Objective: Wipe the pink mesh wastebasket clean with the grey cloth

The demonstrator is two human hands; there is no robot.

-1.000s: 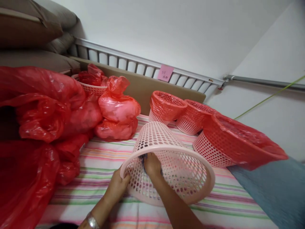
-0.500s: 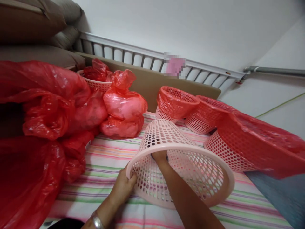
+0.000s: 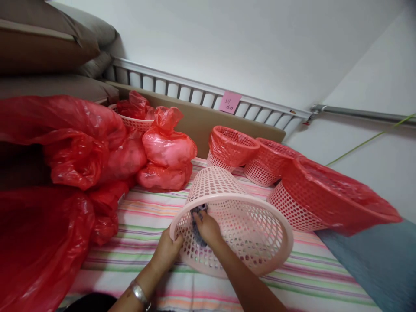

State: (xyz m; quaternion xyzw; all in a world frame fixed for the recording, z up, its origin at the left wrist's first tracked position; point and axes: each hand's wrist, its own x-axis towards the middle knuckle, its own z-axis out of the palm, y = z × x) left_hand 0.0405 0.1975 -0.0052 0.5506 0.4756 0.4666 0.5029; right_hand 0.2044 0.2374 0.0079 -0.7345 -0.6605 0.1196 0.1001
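Observation:
A pale pink perforated plastic basket (image 3: 221, 184) lies tipped on its side, its wide mouth facing me. My left hand (image 3: 167, 249) grips the rim at the left, thumb on the inner side. Inside the basket, my right hand (image 3: 208, 227) is closed around a dark grey cloth (image 3: 199, 232) and presses it to the left inner wall. Part of the cloth is covered by my fingers. Beneath the basket is a striped sheet (image 3: 146, 249) in white, pink, green and purple.
Baskets lined with red plastic bags (image 3: 234, 145) stand in a row at the right. Filled red plastic bags (image 3: 167, 151) crowd the left side. A pink note (image 3: 230, 102) hangs on the white railing (image 3: 175, 78) behind. Stacked cushions (image 3: 48, 43) are at upper left.
My right hand has come from deeper inside the basket toward the rim's left side, so the grey cloth now shows. My left hand keeps its hold on the rim. The view has shifted slightly.

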